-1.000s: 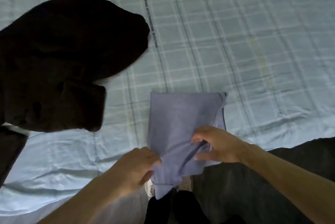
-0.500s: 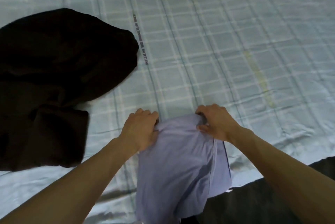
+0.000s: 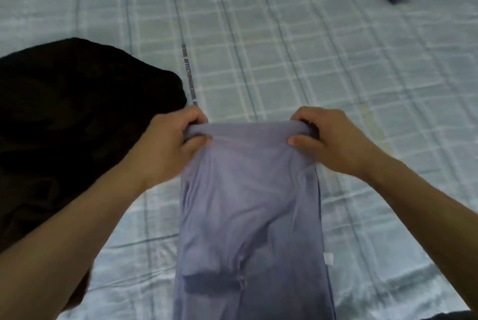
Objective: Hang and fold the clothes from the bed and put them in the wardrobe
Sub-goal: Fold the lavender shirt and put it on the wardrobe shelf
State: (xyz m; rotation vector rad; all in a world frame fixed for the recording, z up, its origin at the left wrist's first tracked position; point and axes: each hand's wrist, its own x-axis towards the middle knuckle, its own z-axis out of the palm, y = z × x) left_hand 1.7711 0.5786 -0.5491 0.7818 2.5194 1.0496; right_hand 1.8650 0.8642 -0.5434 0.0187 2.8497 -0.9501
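Head view: left hand (image 3: 165, 149) and right hand (image 3: 333, 143) each pinch a top corner of the lavender knit garment (image 3: 251, 216), stretched taut at six o'clock over the pale checked bedsheet (image 3: 310, 61), likely squaring a fold.

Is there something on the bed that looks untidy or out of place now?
Yes. The black garment lies in a crumpled heap on the left of the bed sheet, not folded. A faint yellowish streak marks the sheet right of the right hand. Both hands, the left hand too, grip the lilac garment evenly.
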